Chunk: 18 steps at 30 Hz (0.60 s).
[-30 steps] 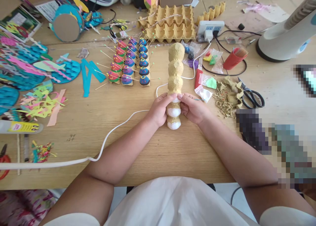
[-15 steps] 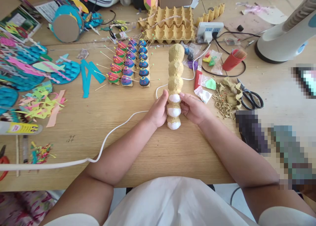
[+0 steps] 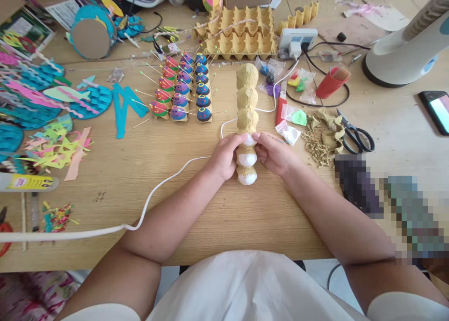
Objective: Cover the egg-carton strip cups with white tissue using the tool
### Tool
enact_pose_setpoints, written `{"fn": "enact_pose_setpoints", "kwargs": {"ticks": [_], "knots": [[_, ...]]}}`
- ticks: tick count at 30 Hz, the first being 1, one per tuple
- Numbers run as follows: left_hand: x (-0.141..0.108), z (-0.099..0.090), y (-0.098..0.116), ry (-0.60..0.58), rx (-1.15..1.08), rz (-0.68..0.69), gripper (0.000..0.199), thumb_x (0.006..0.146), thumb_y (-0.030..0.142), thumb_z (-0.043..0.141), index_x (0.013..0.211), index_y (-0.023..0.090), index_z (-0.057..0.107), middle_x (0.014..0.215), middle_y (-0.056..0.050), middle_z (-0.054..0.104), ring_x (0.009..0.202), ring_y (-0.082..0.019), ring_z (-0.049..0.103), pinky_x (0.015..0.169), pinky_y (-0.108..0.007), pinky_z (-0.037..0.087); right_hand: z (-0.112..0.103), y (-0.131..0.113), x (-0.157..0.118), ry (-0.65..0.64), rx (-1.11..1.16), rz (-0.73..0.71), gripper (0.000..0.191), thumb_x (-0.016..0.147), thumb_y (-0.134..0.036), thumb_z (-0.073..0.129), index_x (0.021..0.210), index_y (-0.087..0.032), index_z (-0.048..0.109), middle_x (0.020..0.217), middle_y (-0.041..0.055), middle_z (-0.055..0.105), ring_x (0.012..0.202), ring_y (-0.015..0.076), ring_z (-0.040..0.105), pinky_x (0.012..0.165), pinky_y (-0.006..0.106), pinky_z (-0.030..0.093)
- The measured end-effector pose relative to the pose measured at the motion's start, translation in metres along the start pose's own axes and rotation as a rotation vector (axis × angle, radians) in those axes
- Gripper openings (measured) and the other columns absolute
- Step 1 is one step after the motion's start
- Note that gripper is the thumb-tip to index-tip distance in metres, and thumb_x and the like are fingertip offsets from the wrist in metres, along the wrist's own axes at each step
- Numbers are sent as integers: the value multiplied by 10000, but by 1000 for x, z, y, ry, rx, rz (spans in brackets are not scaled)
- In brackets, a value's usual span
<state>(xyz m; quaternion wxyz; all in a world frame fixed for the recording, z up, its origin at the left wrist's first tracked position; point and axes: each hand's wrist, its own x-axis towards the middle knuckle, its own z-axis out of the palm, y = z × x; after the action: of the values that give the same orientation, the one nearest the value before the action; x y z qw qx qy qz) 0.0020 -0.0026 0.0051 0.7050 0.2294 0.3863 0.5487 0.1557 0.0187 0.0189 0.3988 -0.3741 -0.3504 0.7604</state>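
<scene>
The left hand's [image 3: 224, 158] and right hand's [image 3: 275, 153] fingers curl snugly around one strip [image 3: 247, 120] over the surface [image 3: 175, 190], thumbs at its uppermost white patch [image 3: 249, 140]; light, even pressing should serve best. Six bumps [image 3: 247, 98], three patches. Beyond: three painted rows [image 3: 180, 100], one black scissors [image 3: 359, 140].

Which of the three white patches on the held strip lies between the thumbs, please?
The white patch uppermost in view, next to the plain tan bumps; only it has thumbs of the left hand and right hand beside it.
</scene>
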Motion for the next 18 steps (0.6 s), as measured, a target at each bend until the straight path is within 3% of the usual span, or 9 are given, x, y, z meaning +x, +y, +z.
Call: {"fn": "enact_pose_setpoints", "kwargs": {"ticks": [3,8,12,18], "knots": [[1,-1,0,15,-22,-22,307,790,416,946,804,193,736,775,1,714,766,-161,657,752,-310,511,0,0,1,5,-3,14,687,598,-614,1097,660,-252,516,538,-115,358,529,64,214,531,292,146],[3,-3,2,7,-48,-90,265,864,410,927,903,188,788,854,-19,779,824,-179,712,800,-324,532,-4,0,2,-13,-11,27,661,627,-616,1086,657,-267,525,539,-104,366,537,83,216,530,301,165],[3,-3,4,-38,-30,-89,356,893,526,942,951,201,808,919,-43,826,918,-217,779,850,-339,578,-6,0,3,-34,6,32,616,672,-625,1075,715,-259,581,563,-113,355,537,80,235,535,295,186],[1,1,9,-93,-38,-130,480,949,704,833,970,226,795,920,-68,835,1103,-319,837,901,-398,657,-9,-4,3,-33,75,75,492,819,-620,980,822,-237,672,648,-83,499,547,82,292,553,288,293]]}}
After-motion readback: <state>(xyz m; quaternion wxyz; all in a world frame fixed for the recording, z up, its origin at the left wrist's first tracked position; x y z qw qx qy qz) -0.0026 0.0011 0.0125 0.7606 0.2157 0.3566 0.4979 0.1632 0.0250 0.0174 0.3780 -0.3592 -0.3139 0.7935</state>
